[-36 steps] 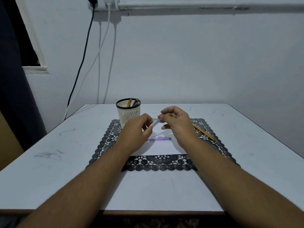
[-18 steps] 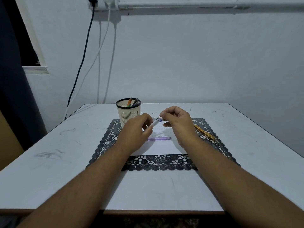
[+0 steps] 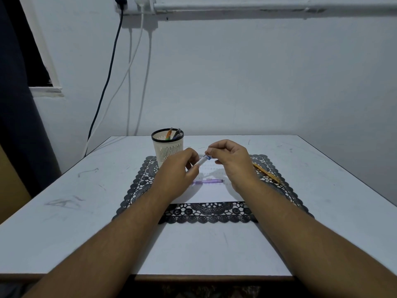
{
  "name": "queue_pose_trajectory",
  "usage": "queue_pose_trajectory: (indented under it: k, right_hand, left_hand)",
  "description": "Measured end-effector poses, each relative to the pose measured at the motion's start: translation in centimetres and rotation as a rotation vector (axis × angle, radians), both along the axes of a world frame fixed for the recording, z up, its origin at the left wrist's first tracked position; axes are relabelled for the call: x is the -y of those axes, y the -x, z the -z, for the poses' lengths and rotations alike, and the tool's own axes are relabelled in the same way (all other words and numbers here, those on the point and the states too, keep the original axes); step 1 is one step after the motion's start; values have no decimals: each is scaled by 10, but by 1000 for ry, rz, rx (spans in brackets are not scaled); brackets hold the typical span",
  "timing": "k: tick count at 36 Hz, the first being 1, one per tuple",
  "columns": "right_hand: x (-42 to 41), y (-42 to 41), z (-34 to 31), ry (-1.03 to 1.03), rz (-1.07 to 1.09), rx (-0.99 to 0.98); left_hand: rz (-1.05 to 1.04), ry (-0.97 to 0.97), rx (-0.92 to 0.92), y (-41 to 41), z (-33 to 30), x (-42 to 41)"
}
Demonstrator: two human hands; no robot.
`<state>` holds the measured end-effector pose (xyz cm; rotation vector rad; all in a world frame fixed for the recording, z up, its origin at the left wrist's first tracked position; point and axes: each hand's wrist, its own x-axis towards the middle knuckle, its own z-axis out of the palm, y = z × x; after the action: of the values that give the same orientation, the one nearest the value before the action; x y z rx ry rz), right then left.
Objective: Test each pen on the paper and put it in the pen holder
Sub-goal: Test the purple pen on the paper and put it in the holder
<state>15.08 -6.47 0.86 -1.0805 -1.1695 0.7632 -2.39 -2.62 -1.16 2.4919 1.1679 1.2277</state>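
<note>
Over the middle of the paper [image 3: 211, 193], above the lace mat [image 3: 137, 188], we hold a white pen [image 3: 202, 161] between both hands in the head view: our left hand [image 3: 178, 175] curls its fingers round the barrel, and our right hand [image 3: 231, 161] pinches the blue-banded end with thumb and fingertips, probably to pull off or refit a cap, though we cannot tell which. We keep it low over the sheet, likely so the tip can drop straight down for a test stroke. A purple pen [image 3: 207, 181] lies flat across the paper just under our hands, and a yellow pen [image 3: 267, 173] rests on the mat near its right edge; both seem to wait their turn. The pen holder [image 3: 167, 147] stands at the mat's far left corner, already holding a few pens and within easy reach of our left hand. The table [image 3: 64, 190] carries it all.
</note>
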Motion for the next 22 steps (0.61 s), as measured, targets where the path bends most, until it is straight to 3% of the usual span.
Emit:
queue_pose_trajectory:
  k: [22]
  right_hand:
    - [-1,0,0,-8,15,43]
  left_hand:
    - [10,4,9,0,0,0]
